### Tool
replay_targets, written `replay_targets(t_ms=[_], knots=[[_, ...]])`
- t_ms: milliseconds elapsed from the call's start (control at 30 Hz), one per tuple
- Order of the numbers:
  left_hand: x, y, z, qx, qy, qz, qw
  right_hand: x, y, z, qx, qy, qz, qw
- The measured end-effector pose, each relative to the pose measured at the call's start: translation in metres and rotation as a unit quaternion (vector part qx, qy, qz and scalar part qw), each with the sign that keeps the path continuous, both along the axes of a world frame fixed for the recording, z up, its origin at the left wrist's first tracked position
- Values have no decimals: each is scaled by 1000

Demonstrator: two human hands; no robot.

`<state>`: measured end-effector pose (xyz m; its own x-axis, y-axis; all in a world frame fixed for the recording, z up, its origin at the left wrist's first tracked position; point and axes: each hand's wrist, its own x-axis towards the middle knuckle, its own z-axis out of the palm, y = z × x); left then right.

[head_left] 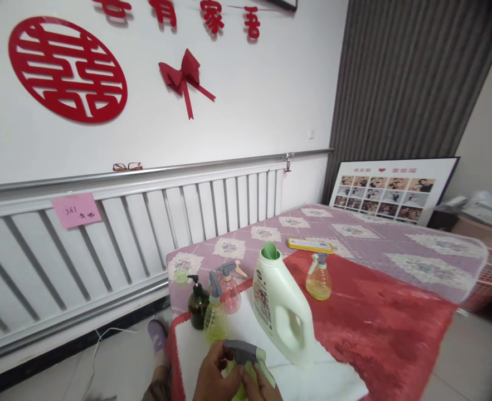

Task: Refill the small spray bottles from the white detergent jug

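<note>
Low in the head view, my left hand (217,374) is closed round the left side of a green spray bottle (243,352) with a grey trigger head. The fingers of my right hand (259,384) close on the same bottle just under its trigger; most of the bottle's body is hidden by both hands. Just beyond stands a large pale green detergent jug (277,309) without a cap, a green spout showing in its mouth. Left of the jug are a yellow-green spray bottle (216,320), a pink spray bottle (230,294) and a dark pump bottle (198,306).
A round spray bottle with amber liquid (318,284) stands on the red cloth (379,312). Behind it lies a yellow box (310,245) on the patterned tablecloth (350,231). A pale green cap (181,277) is near the table's left edge, beside the white radiator (204,209).
</note>
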<state>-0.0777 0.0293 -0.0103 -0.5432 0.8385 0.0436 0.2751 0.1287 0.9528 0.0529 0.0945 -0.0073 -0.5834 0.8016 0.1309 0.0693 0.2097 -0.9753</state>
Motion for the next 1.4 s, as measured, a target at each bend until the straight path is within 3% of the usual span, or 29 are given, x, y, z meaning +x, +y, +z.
replay_targets(t_ms=[133, 267, 500, 733, 967, 1133, 1400], knots=[[2, -2, 0, 6, -7, -9, 1000, -4, 3, -9, -1, 14, 14, 1000], [13, -1, -2, 21, -27, 39, 999, -9, 6, -19, -8, 3, 12, 1000], [22, 3, 0, -4, 19, 84, 996, -12, 3, -17, -55, 9, -11, 998], [12, 0, 12, -18, 4, 22, 1000, -3, 2, -12, -14, 37, 25, 999], [9, -2, 18, -23, 14, -13, 1000, -5, 1, -2, -32, 121, 80, 989], [15, -10, 29, 8, 4, -19, 1000, -1, -1, 4, 28, 105, 101, 989], [28, -11, 30, 24, -24, 68, 997, -6, -2, 4, -12, 89, 97, 991]])
